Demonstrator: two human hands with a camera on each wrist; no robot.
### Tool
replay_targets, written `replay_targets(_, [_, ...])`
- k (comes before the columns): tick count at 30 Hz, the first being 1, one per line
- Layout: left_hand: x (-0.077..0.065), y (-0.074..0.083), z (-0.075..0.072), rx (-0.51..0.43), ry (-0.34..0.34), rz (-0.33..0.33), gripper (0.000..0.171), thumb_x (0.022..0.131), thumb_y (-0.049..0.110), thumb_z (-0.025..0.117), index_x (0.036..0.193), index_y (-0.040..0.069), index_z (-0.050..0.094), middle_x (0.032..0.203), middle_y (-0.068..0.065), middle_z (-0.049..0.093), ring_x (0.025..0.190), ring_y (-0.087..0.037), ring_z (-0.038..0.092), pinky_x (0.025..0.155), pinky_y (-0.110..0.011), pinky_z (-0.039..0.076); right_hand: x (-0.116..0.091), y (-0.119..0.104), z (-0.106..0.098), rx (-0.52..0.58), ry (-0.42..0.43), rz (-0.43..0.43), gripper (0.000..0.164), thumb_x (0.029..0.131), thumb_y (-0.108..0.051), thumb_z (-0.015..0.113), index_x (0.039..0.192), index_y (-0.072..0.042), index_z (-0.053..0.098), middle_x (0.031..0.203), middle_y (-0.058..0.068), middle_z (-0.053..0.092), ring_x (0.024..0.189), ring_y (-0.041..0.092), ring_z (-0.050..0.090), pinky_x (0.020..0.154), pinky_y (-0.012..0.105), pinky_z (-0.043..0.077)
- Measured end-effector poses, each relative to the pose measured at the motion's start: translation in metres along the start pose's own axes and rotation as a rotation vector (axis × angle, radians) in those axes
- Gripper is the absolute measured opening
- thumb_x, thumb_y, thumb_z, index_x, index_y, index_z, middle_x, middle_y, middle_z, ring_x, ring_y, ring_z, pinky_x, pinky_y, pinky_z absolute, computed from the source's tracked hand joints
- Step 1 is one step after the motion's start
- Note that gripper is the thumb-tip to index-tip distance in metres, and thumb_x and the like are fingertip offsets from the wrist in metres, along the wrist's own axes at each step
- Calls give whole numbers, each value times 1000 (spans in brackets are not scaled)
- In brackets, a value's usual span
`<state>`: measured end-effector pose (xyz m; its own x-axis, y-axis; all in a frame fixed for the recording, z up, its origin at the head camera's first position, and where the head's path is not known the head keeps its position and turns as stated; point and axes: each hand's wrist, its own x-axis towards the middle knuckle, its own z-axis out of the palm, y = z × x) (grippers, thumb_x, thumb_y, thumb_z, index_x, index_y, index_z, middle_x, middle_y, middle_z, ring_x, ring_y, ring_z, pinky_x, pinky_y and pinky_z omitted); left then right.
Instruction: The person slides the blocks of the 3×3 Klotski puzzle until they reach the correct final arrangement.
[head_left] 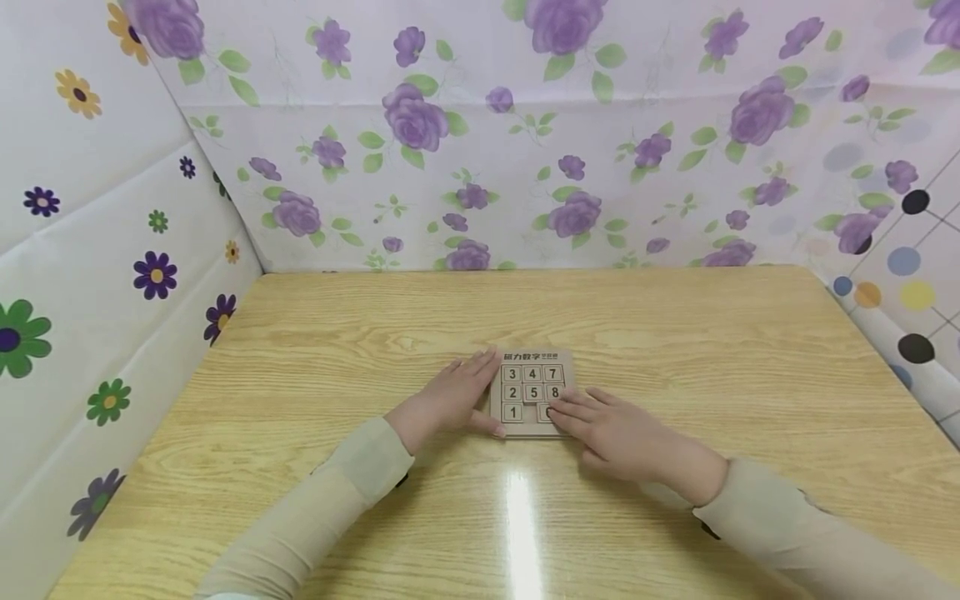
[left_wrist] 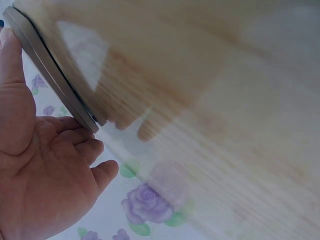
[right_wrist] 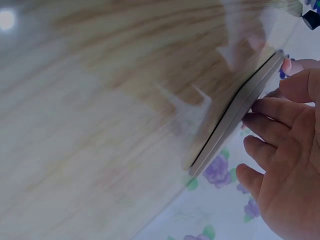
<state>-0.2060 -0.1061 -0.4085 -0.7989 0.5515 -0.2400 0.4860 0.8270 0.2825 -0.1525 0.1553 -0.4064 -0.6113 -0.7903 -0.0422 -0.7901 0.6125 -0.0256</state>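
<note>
A number sliding puzzle lies flat on the wooden table, its printed heading on the far side. Rows of tiles read 3, 4, 7, then 2, 5, 8, then 1, a gap and a partly covered tile at the near right. My left hand holds the board's left side, thumb at the near left corner and fingers along the edge. Over the lower right of the puzzle, my right hand rests extended fingertips on the covered tile, close to the 8. From the side, the right wrist view shows the board's edge beside those fingers.
The wooden table spreads around the puzzle, with a bright light reflection in front of it. Flowered cloth hangs behind the table, and another patterned cloth hangs on the left. Dotted cloth borders the right side.
</note>
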Motion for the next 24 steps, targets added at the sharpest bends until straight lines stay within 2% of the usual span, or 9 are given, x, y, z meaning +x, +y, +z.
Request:
replay_targets(12, [2, -2, 1, 13, -5, -3, 112, 73, 61, 69, 153, 5, 13, 160, -11, 8, 147, -26, 11, 120, -46, 15, 14, -11, -1, -1, -28, -3, 54, 91, -21, 50, 140, 0, 45, 148, 13, 42, 139, 30, 35, 115, 49, 27])
replay_targets(17, [2, -2, 1, 14, -2, -4, 113, 73, 61, 69, 153, 5, 12, 160, -11, 8, 147, -26, 11, 120, -45, 14, 14, -5, -3, 28, -19, 5, 54, 90, -19, 50, 140, 1, 44, 148, 15, 41, 139, 32, 34, 115, 50, 27])
replay_targets(24, [1, -1, 1, 12, -2, 0, 113, 72, 60, 69, 152, 5, 13, 160, -11, 8, 147, -26, 11, 120, -45, 14, 14, 11, -1, 23, -11, 67, 52, 91, -18, 48, 140, 2, 45, 147, 16, 42, 138, 33, 36, 114, 52, 28])
